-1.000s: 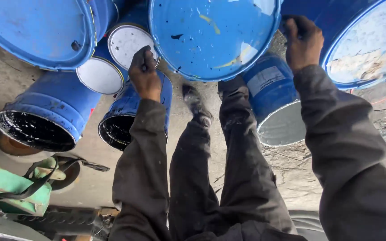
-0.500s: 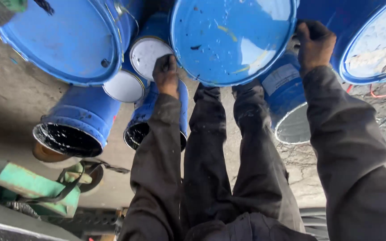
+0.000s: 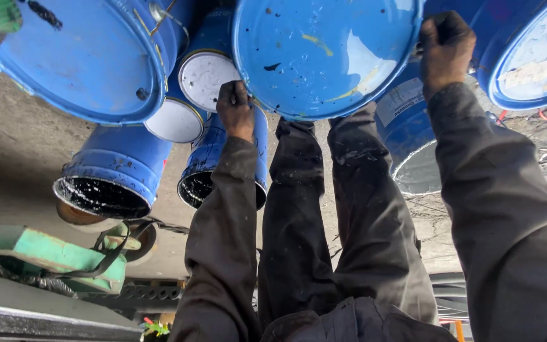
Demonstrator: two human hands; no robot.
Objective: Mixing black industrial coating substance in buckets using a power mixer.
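The large blue metal drum (image 3: 327,54) with a paint-flecked flat end sits at the top middle of the view, held above the person's dark-trousered legs (image 3: 343,209), and both hands are on its rim: the left hand (image 3: 235,111) curls closed around the lower left edge, the right hand (image 3: 446,47) clamps shut on the upper right edge. By the look of it the drum is gripped and in the middle of being handled, not set down anywhere. Left of this drum lie a second big blue drum (image 3: 83,63), two small white-lidded blue cans (image 3: 202,79), and two open blue pails with black residue (image 3: 112,174) on the concrete floor (image 3: 14,145). Right of it another blue drum (image 3: 527,57) is cut off by the frame. The drum's body and both palms are hidden.
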